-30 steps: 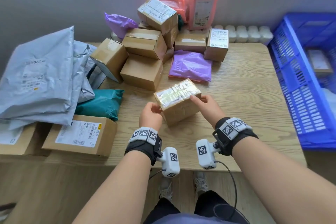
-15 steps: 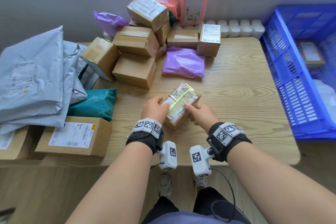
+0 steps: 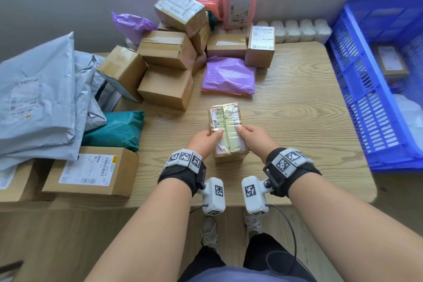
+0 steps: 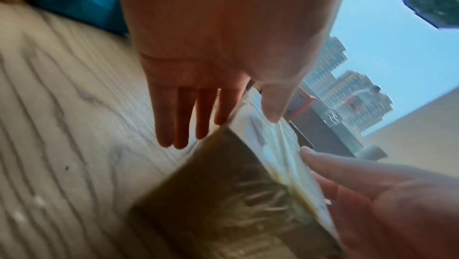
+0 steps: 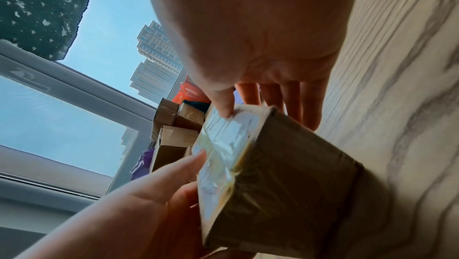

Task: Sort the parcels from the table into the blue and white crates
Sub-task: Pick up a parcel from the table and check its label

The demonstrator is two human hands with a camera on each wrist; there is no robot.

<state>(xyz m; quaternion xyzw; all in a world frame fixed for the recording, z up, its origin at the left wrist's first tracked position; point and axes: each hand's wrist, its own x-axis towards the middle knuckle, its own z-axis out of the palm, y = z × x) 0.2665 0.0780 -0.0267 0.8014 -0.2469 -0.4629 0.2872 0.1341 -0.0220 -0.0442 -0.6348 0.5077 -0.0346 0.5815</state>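
A small cardboard box wrapped in shiny tape, label up, lies lengthwise on the wooden table near its front edge. My left hand grips its near left side, thumb on the label and fingers down the side. My right hand grips the near right side the same way, thumb on top. The box sits between both palms. The blue crate stands off the table's right edge. No white crate is in view.
Stacked cardboard boxes and a purple mailer fill the table's back. Grey mailers, a teal mailer and a labelled box lie left. Pink mailers lean on the wall. The crate holds a box.
Both hands turned the taped box from crosswise to lengthwise and drew it nearer the front edge. The hands slid to its near end.
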